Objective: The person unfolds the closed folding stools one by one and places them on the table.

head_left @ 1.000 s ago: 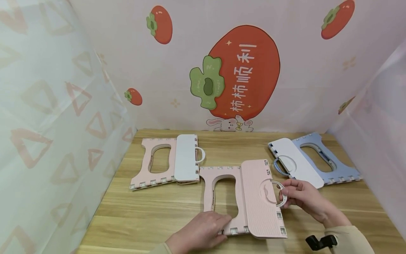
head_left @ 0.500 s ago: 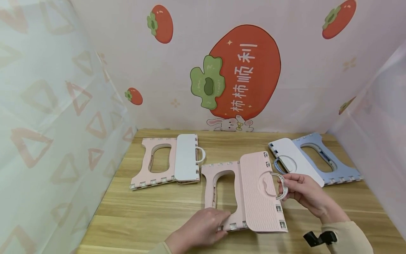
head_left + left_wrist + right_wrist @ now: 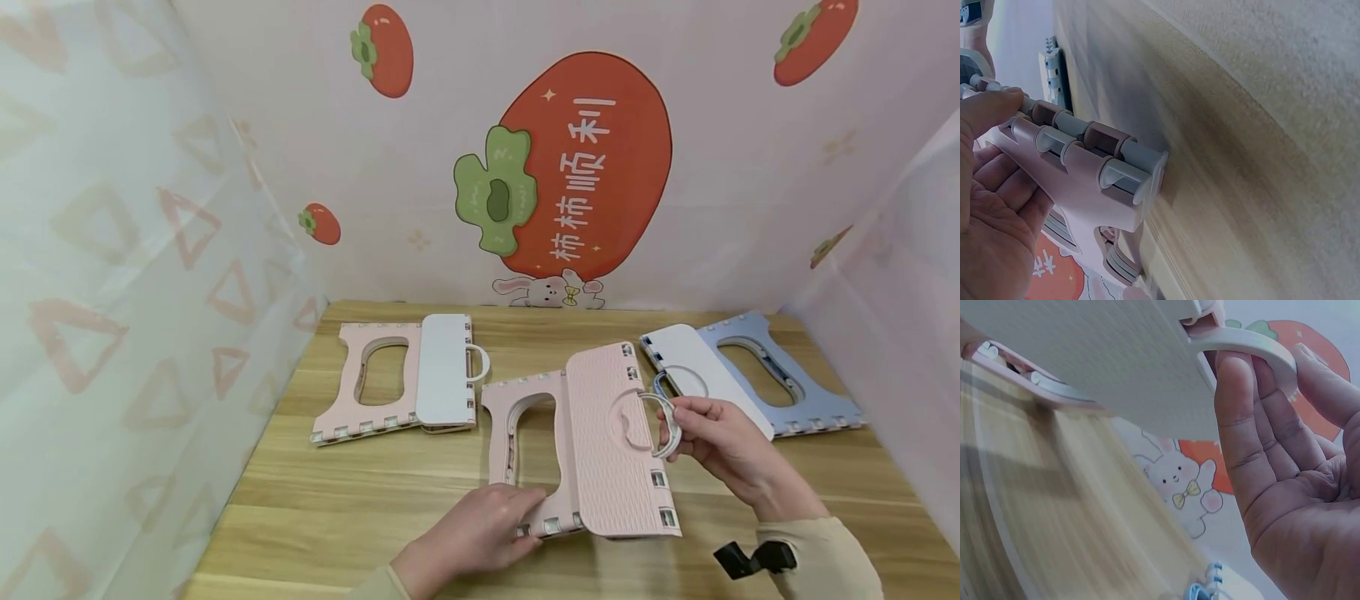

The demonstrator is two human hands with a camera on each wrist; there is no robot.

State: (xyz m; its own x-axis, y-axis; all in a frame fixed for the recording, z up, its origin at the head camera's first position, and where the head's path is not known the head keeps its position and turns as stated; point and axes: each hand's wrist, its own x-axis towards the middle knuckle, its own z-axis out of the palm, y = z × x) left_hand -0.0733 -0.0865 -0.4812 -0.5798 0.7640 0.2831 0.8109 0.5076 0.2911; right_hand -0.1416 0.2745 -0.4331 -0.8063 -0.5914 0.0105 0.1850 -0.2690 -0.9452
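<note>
A folded pink folding stool [image 3: 609,450] is held between both hands, tilted above the wooden table. At its near leg edge my left hand [image 3: 480,521] grips it; in the left wrist view the thumb lies over the hinged edge [image 3: 1094,140] and the fingers are beneath. My right hand [image 3: 723,450] pinches the stool's white loop handle [image 3: 1247,342] between thumb and fingers, as the right wrist view shows. The stool's wavy-textured pink seat half faces the head camera. Its underside is partly seen in the right wrist view.
A folded pink stool with a white seat [image 3: 442,371] lies at the back left of the table [image 3: 300,533]. Behind my right hand lies a folded blue-and-white stool [image 3: 765,367]. Printed sheets [image 3: 405,167] wall the table at the back and both sides.
The held stool has risen and shifted slightly away from me, its handle side tilting up. Both hands have moved with it, keeping their grips. The other stools stay put.
</note>
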